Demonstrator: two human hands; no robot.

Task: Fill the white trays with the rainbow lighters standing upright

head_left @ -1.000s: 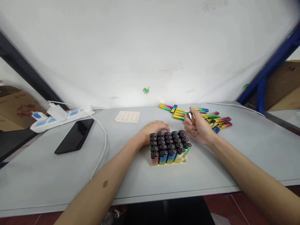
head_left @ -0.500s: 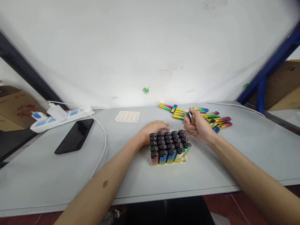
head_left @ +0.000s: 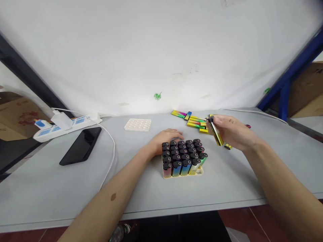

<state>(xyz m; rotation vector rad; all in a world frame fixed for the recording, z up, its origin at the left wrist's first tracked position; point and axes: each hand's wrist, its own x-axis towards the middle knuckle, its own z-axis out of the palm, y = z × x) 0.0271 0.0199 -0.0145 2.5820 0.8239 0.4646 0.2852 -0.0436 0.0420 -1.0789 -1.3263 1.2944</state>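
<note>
A gold lighter (head_left: 216, 134) with a dark top is in my right hand (head_left: 233, 131), gripped between thumb and fingers. It tilts in the air to the right of a cream rack (head_left: 200, 172). Rows of black-topped lighters (head_left: 185, 158) stand upright in that rack, and one hole at its front right corner holds none. My left hand (head_left: 165, 138) lies behind the rack's left side, its fingers stretched out; the rack hides part of it. Several loose shiny lighters (head_left: 195, 121) lie in a heap behind my right hand, which covers some of them.
A second white rack (head_left: 137, 125) lies toward the wall. On the left are a black phone (head_left: 80, 146), a white cable (head_left: 113, 148) and a power strip (head_left: 68, 127) with plugs. Cardboard boxes (head_left: 21, 117) stand beyond the table's sides.
My right hand has moved slightly right and turned, so the lighter in it now points downward and shows its gold body. My left hand stays where it was.
</note>
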